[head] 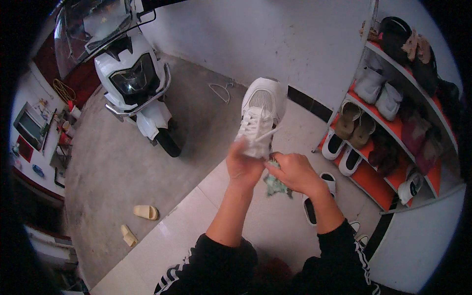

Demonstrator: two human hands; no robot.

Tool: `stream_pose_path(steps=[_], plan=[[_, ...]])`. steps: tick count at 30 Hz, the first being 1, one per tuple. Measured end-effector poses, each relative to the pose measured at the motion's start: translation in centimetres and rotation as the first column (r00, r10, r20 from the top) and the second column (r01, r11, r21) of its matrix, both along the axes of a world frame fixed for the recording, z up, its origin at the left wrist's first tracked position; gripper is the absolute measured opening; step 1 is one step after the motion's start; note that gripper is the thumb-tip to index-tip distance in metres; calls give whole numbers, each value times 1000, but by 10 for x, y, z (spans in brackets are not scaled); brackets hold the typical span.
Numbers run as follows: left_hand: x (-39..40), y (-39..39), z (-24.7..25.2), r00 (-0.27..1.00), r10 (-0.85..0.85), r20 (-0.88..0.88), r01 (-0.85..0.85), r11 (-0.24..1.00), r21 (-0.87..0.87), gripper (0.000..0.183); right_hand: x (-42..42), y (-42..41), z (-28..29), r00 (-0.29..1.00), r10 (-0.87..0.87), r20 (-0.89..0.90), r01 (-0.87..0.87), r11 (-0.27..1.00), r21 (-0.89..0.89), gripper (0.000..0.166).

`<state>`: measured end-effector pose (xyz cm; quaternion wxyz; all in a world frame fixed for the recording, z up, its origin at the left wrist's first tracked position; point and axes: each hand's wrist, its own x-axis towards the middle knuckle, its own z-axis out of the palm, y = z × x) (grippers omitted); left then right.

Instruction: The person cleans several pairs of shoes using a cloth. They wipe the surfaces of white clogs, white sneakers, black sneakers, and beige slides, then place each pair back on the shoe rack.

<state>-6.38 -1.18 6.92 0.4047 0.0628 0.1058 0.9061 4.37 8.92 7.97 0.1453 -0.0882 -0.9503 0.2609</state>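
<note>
A white lace-up sneaker [258,114] is held up in front of me, its toe pointing away. My left hand [244,164] grips it near the ankle opening, thumb by the laces; the fingers beneath are hidden. Close beside it, my right hand [295,171] pinches a crumpled green-and-white cloth [276,184] near the shoe's heel end. The cloth hangs below the fingers. Whether it touches the sneaker is hard to tell.
A shoe rack [372,177] with red-orange shelves holding several shoes stands at the right. Slip-on shoes [309,210] lie on the tiles by my right forearm. A white scooter [147,84] is parked upper left, a wire hanger [220,92] near the wall, and beige slippers [145,212] lower left.
</note>
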Motion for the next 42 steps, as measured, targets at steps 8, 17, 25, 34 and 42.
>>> stream_pose_path(steps=[8,17,25,34,42], plan=[[20,-5,19,969,-34,243,40,999,-21,48,45,78,8,825,-535,-180,136,498,-857,33],[40,-1,16,942,-254,219,194,945,263,55,63,65,47,626,-601,-497,-150,533,-833,39],[63,1,12,921,-316,230,257,932,255,53,50,31,71,687,-200,-699,210,975,-72,39],[72,-4,8,935,-320,154,301,944,133,53,50,41,60,637,-259,-726,280,955,-96,40],[51,-8,-9,913,-267,309,167,934,315,51,28,18,34,775,-205,-598,182,978,-99,33]])
